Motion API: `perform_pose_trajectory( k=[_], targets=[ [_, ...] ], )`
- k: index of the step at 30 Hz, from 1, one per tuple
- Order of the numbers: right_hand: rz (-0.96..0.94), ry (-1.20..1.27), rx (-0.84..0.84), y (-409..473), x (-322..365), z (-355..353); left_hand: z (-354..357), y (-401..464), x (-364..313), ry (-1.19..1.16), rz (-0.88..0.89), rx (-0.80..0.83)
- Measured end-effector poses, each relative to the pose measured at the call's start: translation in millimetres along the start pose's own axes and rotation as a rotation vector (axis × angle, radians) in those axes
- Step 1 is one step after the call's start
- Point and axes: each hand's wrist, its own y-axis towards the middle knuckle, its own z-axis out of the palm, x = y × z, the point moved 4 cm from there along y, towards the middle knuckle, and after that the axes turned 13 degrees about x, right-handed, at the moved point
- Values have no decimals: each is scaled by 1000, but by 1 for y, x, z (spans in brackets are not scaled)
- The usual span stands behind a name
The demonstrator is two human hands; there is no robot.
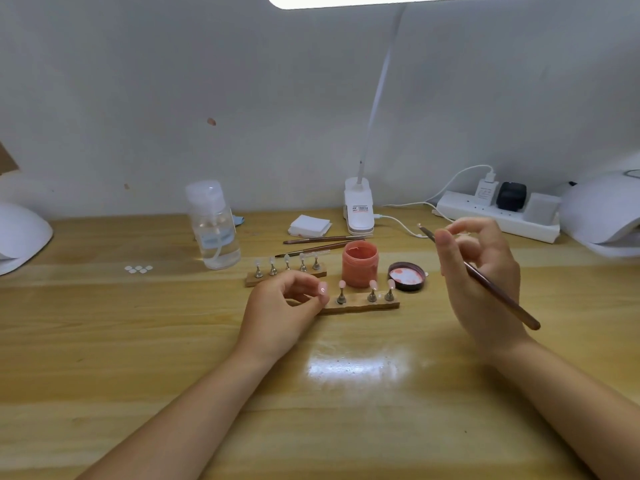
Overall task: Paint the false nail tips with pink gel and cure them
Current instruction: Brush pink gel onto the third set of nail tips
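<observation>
My right hand (481, 278) grips a brown nail brush (485, 280), raised above the table right of the pink gel pot (360, 263), which stands open with its lid (407, 276) beside it. My left hand (284, 306) pinches a pink-painted nail tip (323, 289) at the left end of the near wooden holder (360, 306). Three more pink tips stand on that holder's metal stems. The far holder (285, 271) carries several clear unpainted tips.
A clear pump bottle (214, 226) stands at the back left. Two spare brushes (318, 245), white wipes (309, 225), a lamp base (359, 206) and a power strip (498, 216) line the back. White curing lamps sit at far left (20, 233) and far right (602, 213).
</observation>
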Motion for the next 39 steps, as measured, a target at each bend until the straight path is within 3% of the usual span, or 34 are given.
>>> perform_pose_trajectory(
  k=[8,17,21,28,39],
  targets=[
    [-238,-331,51,19,18,-14,1,2,2,53,-5,-10],
    [-241,-752,440,-10,-12,-8,3,1,-2,142,-50,40],
    [-245,-773,545,-15,-15,0,6,-2,-6,237,-89,121],
    [-190,-788,615,-17,-18,3,5,-4,-6,215,-18,100],
    [-259,-850,649,-16,-5,2,2,-5,-7,128,102,5]
  ],
)
